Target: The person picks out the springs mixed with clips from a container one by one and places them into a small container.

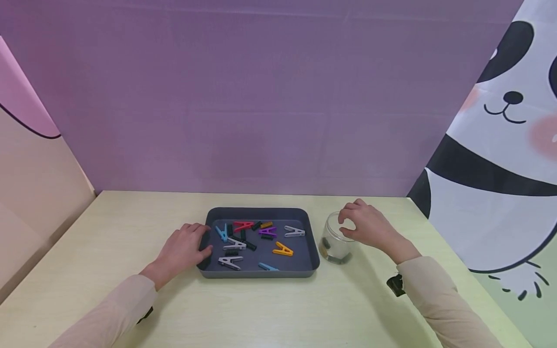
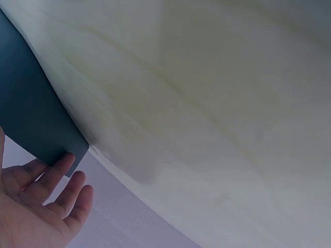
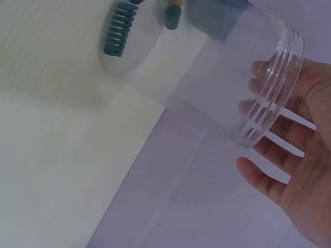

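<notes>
My left hand [image 1: 183, 249] rests at the left side of a dark grey tray [image 1: 261, 274], thumb and fingers spread along its rim. In the left wrist view a fingertip touches the tray wall [image 2: 41, 103]. Inside the tray lie several small plastic clips, among them a yellow clip [image 1: 283, 249] and a red clip [image 1: 243, 225], with several black springs [image 1: 250, 245]. My right hand [image 1: 370, 227] is over the mouth of a clear jar [image 1: 334, 244], its fingers loosely bent with nothing visible between them. Springs lie at the jar's bottom, including a dark spring [image 3: 119, 29].
The pale wooden table [image 1: 243, 314] holds the tray in the middle and the jar just right of it. A purple cloth backdrop [image 1: 261, 106] rises behind the far edge. At the right hangs a panda-print sheet [image 1: 500, 164].
</notes>
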A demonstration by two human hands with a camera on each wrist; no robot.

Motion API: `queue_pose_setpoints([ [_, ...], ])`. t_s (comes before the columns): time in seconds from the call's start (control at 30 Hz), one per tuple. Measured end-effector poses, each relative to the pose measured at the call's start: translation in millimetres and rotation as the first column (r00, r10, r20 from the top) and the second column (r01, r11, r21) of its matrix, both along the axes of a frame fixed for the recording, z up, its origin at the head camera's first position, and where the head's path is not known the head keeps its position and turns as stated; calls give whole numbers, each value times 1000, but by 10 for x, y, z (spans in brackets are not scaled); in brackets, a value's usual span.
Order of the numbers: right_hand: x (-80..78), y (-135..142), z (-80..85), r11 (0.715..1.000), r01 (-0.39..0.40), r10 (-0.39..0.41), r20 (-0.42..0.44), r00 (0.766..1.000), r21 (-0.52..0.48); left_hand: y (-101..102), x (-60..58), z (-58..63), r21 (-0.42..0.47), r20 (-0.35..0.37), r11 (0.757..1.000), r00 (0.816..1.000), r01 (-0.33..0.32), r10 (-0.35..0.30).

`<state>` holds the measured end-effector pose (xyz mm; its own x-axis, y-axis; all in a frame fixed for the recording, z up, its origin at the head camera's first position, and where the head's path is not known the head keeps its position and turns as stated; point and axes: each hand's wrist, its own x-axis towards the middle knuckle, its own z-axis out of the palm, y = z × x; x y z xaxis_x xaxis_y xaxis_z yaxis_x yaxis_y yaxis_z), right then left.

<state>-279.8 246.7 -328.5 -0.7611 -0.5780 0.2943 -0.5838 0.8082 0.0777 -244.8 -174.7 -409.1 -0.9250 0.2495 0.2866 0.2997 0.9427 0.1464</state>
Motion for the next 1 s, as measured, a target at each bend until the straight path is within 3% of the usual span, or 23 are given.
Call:
queue_pose_setpoints([
  [0.6, -30, -76, 168, 998, -47, 46, -45, 998, -35, 7, 30, 23, -9, -7, 1000, 1000, 0, 0],
  [1.0, 13, -385, 185, 990, -135, 132, -69, 989, -34, 15, 31, 25, -2, -5, 1000, 1000, -1, 1],
])
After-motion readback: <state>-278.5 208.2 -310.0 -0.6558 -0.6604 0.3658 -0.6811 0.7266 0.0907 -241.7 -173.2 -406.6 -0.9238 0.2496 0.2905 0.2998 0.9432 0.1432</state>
